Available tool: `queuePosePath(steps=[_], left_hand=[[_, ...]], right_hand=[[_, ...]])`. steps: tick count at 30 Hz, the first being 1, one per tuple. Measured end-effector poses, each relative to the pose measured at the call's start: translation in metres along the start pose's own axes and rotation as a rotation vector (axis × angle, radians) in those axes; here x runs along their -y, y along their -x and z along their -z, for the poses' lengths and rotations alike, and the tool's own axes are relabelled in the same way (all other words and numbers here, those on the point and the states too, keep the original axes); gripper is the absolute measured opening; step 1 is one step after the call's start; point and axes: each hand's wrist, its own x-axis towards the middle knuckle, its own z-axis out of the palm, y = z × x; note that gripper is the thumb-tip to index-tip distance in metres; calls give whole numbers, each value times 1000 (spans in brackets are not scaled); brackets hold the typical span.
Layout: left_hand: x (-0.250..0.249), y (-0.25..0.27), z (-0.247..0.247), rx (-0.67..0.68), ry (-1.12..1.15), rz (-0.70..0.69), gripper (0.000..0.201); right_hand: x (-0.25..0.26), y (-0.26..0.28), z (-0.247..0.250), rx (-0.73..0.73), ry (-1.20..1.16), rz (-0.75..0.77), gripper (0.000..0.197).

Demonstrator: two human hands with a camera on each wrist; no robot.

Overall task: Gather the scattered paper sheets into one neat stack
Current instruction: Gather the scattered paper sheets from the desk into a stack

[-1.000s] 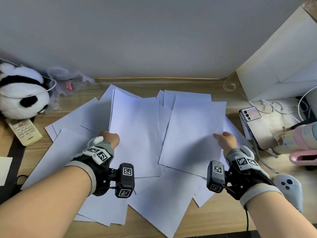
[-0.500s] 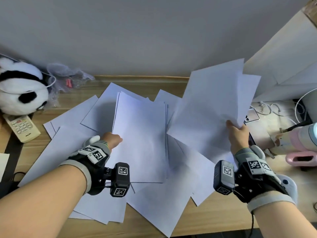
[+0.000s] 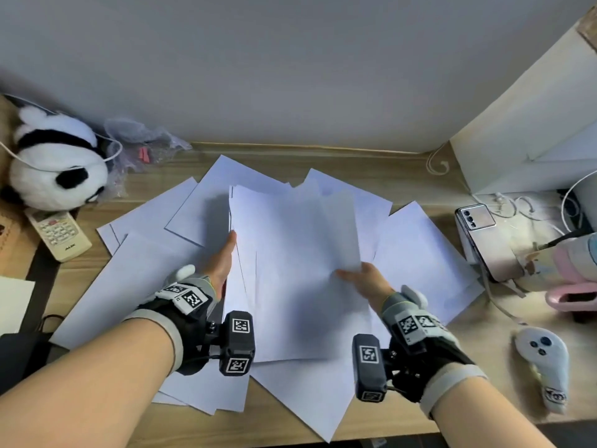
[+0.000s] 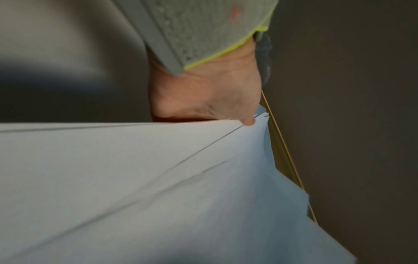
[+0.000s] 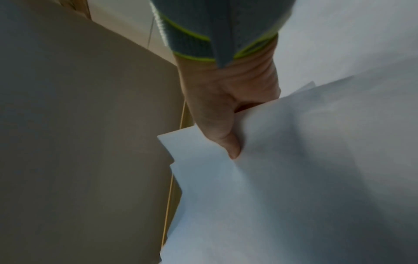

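Observation:
White paper sheets point(image 3: 139, 270) lie fanned across the wooden desk point(image 3: 391, 421). A loose pile of sheets point(image 3: 290, 253) lies in the middle, over the others. My left hand point(image 3: 223, 260) holds the pile's left edge, thumb along it and fingers hidden beneath. In the left wrist view the paper point(image 4: 158, 178) covers the fingers of the left hand point(image 4: 203, 100). My right hand point(image 3: 361, 279) pinches the pile's right side, thumb on top. The right wrist view shows that thumb point(image 5: 230, 148) pressed onto the sheets point(image 5: 294, 178). More sheets spread right point(image 3: 420, 253) and toward me point(image 3: 307, 392).
A panda plush point(image 3: 58, 169) and a remote point(image 3: 58, 236) sit at the left, a plastic bag point(image 3: 142, 147) behind them. At the right are a phone point(image 3: 481, 234), cables, a pink object point(image 3: 575, 286), a white controller point(image 3: 546, 367) and a white box point(image 3: 533, 124).
My right hand lifted sheets from the right side, swung them up, then brought them left and down onto the middle pile. My left hand slid forward along the pile's left edge.

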Motion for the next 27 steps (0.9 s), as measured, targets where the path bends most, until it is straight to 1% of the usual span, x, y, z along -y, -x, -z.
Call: queuePosePath(steps=[1,2,4,5,6,8,9,11,14,16,17,19,21,23,24,26,27], left_hand=[[5,-7,0,9,11,9,118],[-1,12,-4,18,-31,-4,107],[-18,62,-14,-17,-114,-50,74],[-18,68,-17,-49,-154,-50,64],[-16,68,-17,-83,-182,-42,61],[-17,65,-11,-133,-167,-41,63],[-19,65,-8,-150,-141,-41,63],[-22,60,5,-209,-89,-39,61],[-24,56,20,-286,-51,-30,61],[-23,54,27,-323,-39,-17,59],[-22,54,29,-342,-41,-12,57],[-19,53,30,-361,-59,-7,50],[-17,52,30,-362,-72,-3,46],[-17,49,30,-355,-57,16,43],[-17,46,30,-349,-41,27,36],[-18,46,31,-346,-38,78,14],[-18,46,31,-346,-34,89,16]], right_hand=[[-3,-2,-9,10,14,-5,20],[-5,-4,-18,34,21,-2,21],[-2,-5,-31,67,38,18,16],[1,-6,-32,40,53,29,10],[4,-9,-30,-14,61,39,13],[11,-22,-23,-150,40,42,31],[16,-26,-19,-206,13,47,34],[27,-36,-12,-253,-36,41,33],[44,-55,-5,-249,-94,10,26],[55,-66,-7,-249,-77,-5,11],[60,-71,-10,-263,-51,-14,11],[68,-82,-14,-320,42,-15,37],[79,-89,-19,-345,117,24,51],[87,-97,-23,-317,177,48,54],[92,-98,-25,-296,204,57,53],[99,-104,-28,-259,232,78,49],[102,-105,-31,-232,253,93,46]])
